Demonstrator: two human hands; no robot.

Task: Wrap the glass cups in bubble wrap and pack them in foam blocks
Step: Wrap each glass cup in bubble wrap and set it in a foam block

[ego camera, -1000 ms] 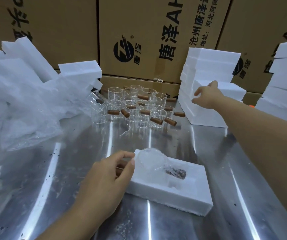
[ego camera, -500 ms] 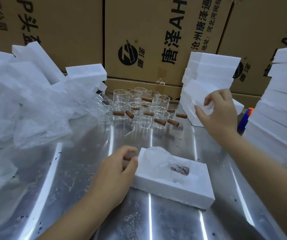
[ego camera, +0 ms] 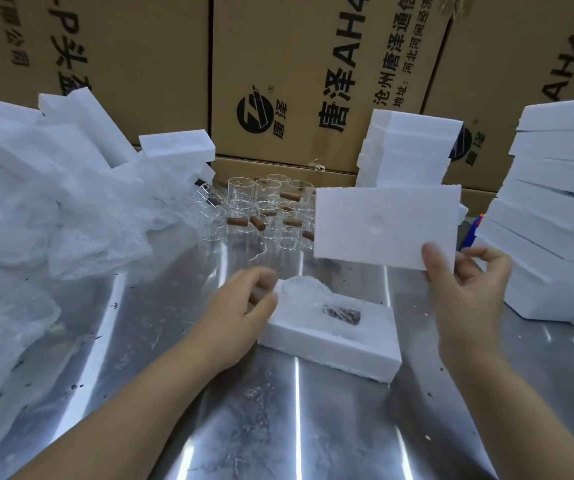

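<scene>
Steel table nearest, scuffed and reflective.
Left hand curled round left end of base foam block, thumb on its near edge.
Base block lies flat, centre of table; wrapped cup seated in its recess, cloudy bubble wrap over bowl, brown handle showing through on right.
Right hand pinches near-right corner of lid foam block, held upright in air, thumb on front face.
Far: bare glass cups, brown handles, clustered.
Bubble wrap heap left, foam stacks right.

Metal table with glass cups, a filled foam block, foam stacks, crumpled bubble wrap
</scene>
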